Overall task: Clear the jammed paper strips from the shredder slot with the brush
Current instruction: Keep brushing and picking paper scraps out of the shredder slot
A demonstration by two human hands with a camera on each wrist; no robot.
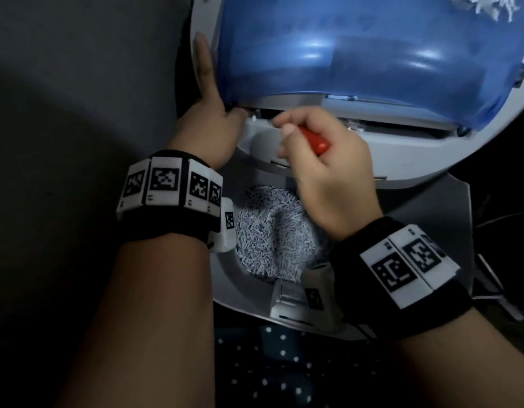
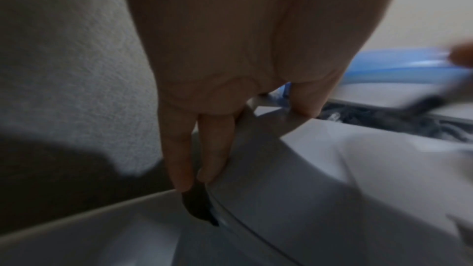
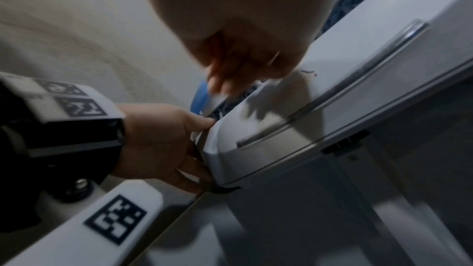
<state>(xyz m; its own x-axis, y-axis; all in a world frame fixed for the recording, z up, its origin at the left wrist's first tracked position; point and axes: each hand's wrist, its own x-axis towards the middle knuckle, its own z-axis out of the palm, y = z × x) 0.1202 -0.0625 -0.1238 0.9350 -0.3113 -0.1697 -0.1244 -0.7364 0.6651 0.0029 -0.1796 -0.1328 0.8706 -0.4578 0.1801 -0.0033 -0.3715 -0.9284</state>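
The grey shredder head [image 1: 372, 160] lies tilted with its blue translucent cover [image 1: 357, 48] raised above the slot [image 1: 387, 126], where dark jammed paper strips [image 2: 384, 118] show. My right hand [image 1: 287, 128] grips the red handle of the brush [image 1: 315, 141] at the slot's left end; the bristles are hidden behind my fingers. The right wrist view shows that hand [image 3: 243, 58] blurred over the slot. My left hand [image 1: 213, 98] lies against the head's left side with fingers [image 2: 204, 149] straight and the thumb at the slot's end.
Below the head, the open bin [image 1: 234, 287] holds a heap of shredded paper [image 1: 272, 237]. More white shreds [image 1: 490, 7] lie at the top right. A grey carpeted surface [image 1: 78, 69] fills the left. Dark dotted fabric [image 1: 284, 363] lies near me.
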